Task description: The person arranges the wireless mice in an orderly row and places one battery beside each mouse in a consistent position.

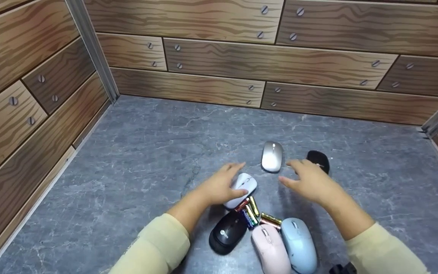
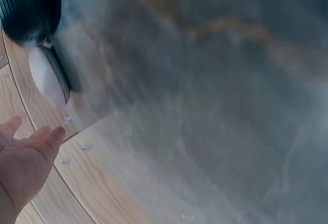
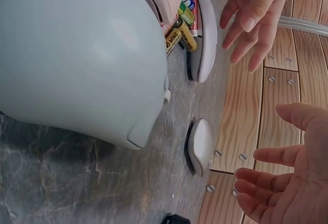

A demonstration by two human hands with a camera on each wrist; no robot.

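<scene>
My left hand (image 1: 222, 185) hovers beside and partly over a white computer mouse (image 1: 246, 182), its fingers extended and holding nothing. To the right, my right hand (image 1: 312, 182) is held above the table with fingers spread, partly hiding a small black mouse (image 1: 319, 158). A silver mouse (image 1: 272, 156) lies between and beyond the hands. Nearer to me are a larger black mouse (image 1: 228, 232), a pink mouse (image 1: 271, 249) and a light blue mouse (image 1: 299, 245). Several colourful batteries (image 1: 250, 215) lie among them. Both palms look bare in the right wrist view.
A grey marbled tabletop (image 1: 146, 152) carries everything. Wood-patterned panels (image 1: 215, 61) stand along the back and the left side, joined by a metal corner post (image 1: 93, 49). A small dark object (image 1: 342, 268) sits at the bottom edge near the right sleeve.
</scene>
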